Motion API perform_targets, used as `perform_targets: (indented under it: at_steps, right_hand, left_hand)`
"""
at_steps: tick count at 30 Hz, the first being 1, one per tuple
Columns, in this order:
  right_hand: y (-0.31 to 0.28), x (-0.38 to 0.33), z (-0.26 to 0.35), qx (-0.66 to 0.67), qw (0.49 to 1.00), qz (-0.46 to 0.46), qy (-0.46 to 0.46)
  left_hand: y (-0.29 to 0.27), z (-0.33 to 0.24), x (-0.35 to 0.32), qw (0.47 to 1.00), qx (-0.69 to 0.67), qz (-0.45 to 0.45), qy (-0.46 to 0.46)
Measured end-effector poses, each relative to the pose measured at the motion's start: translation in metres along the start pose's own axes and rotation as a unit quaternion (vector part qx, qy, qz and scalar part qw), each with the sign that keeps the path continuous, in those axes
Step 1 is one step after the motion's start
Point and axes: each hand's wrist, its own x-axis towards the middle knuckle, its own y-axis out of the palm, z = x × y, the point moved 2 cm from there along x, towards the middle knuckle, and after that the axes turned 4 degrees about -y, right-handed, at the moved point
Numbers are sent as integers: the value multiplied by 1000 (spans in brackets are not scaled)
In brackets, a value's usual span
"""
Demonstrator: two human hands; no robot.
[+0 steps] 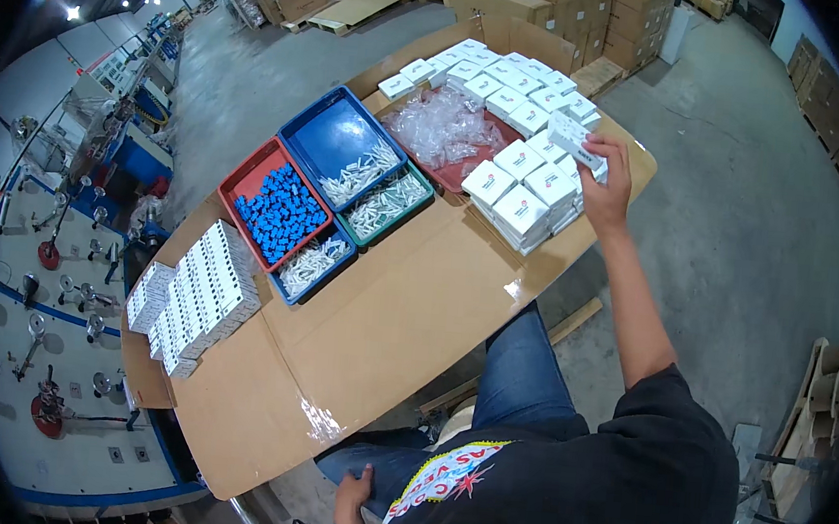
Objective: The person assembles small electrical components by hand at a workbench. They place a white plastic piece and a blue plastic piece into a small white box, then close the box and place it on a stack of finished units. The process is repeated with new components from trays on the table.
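Note:
My right hand (608, 178) is closed on a small white box (572, 136), over the right end of the table. Beneath and beside it stand stacks of flat white printed boxes (522, 211); more white boxes (506, 101) lie in rows behind. Left of them, a red tray (454, 176) holds crumpled clear plastic bags (440, 126). My left hand (354, 488) lies low by my thigh, away from the table, with its fingers loosely apart and nothing visible in it.
Another red tray (233, 188) holds small blue blocks (282, 214). Blue trays (327, 122) and a green tray (405, 217) hold small white stick-like parts. White boxes (205, 290) stand in rows at the left of the cardboard-covered table (365, 327). Cartons (577, 18) rise behind.

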Motion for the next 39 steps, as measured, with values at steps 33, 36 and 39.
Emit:
perform_targets:
  at_steps: [33,36,39]
  right_hand:
    - [75,-119,238,420,790,391,219]
    - [77,-117,248,383,828,392,116]
    - [73,-114,258,437,790,416,107]
  left_hand:
    - [-104,-223,-129,622,-609,303,388]
    - [-89,-216,-116,645,-590,266,407]
    - [-86,-214,-108,634,-596,224,439]
